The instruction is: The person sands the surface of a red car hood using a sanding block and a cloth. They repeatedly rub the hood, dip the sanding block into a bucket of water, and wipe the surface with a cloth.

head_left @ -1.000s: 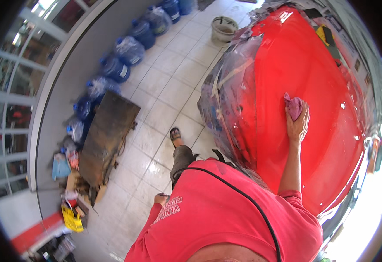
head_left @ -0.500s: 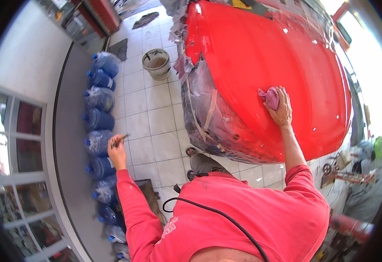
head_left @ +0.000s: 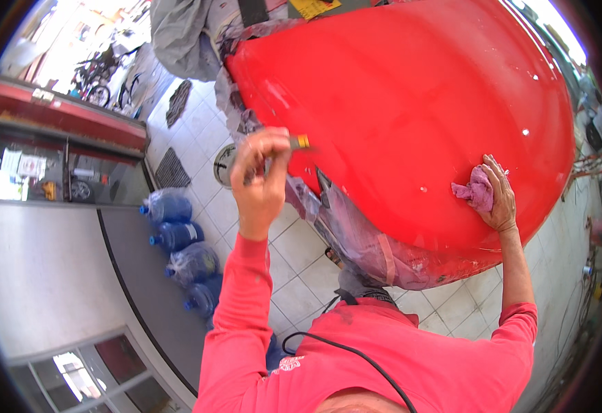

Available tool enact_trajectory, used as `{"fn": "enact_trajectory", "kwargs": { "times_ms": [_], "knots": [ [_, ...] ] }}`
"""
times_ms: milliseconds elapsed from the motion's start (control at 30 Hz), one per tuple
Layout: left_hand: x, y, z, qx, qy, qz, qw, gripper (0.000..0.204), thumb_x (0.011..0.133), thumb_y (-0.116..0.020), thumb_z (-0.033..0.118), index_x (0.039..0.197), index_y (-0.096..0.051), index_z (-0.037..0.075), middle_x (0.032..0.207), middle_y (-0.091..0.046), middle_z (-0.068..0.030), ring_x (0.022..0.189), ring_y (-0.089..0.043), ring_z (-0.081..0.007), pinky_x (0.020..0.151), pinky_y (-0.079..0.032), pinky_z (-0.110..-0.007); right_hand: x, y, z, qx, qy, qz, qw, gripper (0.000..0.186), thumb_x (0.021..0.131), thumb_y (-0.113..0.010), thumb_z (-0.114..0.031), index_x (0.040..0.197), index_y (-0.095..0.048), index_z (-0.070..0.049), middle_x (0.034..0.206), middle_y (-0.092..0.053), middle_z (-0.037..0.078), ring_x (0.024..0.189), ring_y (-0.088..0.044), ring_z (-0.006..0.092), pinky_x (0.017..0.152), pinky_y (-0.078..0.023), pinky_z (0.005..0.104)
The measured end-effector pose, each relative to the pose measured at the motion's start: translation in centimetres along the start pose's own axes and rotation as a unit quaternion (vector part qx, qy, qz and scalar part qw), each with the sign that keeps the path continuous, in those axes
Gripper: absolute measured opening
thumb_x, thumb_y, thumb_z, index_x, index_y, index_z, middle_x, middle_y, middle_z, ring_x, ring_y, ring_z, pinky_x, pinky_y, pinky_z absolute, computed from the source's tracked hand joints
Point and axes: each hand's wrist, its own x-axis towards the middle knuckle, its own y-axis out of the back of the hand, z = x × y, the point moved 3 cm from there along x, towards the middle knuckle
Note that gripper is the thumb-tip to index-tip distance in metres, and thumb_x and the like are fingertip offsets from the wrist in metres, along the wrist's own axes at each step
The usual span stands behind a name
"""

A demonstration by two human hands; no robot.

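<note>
My right hand (head_left: 499, 201) presses a crumpled pink cloth (head_left: 478, 190) onto a glossy red car hood (head_left: 397, 131), its fingers bent over the cloth near the hood's right part. Raised close to the hood's left edge, my left hand (head_left: 261, 175) is closed round a slim tool with a yellow band (head_left: 302, 142). That tool points right and its tip is blurred, so its exact kind does not show. Plastic masking film (head_left: 356, 230) with tape hangs along the hood's near edge. Several pale specks dot the red surface.
Blue water jugs (head_left: 176, 236) line the grey wall on the left. A bucket (head_left: 224, 165) stands on the tiled floor (head_left: 297, 296), partly hidden behind my left hand. Dark mats (head_left: 172, 170) lie farther off. A black cord (head_left: 342, 341) crosses my red top.
My left hand has risen and moved right, from beside the jugs to the hood's left edge, tool still held. My right hand and cloth appear farther right. The view has turned.
</note>
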Motion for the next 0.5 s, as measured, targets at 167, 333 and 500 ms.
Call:
{"fn": "enact_trajectory", "kwargs": {
  "times_ms": [167, 333, 500],
  "knots": [
    [16.8, -4.7, -3.4, -0.051, -0.212, 0.024, 0.976, 0.014, 0.09, -0.074, -0.009, 0.099, -0.07, 0.001, 0.11, -0.073, -0.0099, 0.098, -0.067, -0.0204, 0.087, -0.054, -0.03, 0.5, 0.0, -1.2, -0.01, -0.106, 0.036, 0.994, 0.078, 0.082, -0.087, -0.031, 0.147, -0.053, -0.004, 0.155, -0.055, 0.018, 0.146, -0.05, 0.0393, 0.122, -0.042, 0.0485],
    [28.7, -6.2, -14.3, 0.1, -0.197, -0.107, 0.969, 0.046, 0.093, -0.073, -0.003, 0.137, -0.065, 0.004, 0.144, -0.067, -0.0085, 0.131, -0.064, -0.0171, 0.1, -0.054, -0.033, 5.7, -4.4, -7.4, 0.152, -0.31, 0.21, 0.915, 0.068, 0.088, -0.085, -0.014, 0.147, -0.053, -0.002, 0.148, -0.059, 0.02, 0.14, -0.056, 0.0327, 0.115, -0.046, 0.0419],
    [24.0, 1.2, -19.7, -0.014, -0.092, -0.077, 0.993, 0.047, 0.094, -0.077, 0.005, 0.14, -0.066, 0.005, 0.148, -0.064, -0.0114, 0.129, -0.065, -0.0209, 0.1, -0.057, -0.033, 13.3, -9.8, -17.5, 0.238, -0.359, 0.299, 0.852, 0.067, 0.089, -0.086, -0.016, 0.146, -0.054, -0.001, 0.141, -0.064, 0.02, 0.134, -0.061, 0.0309, 0.113, -0.047, 0.0397]
  ]
}}
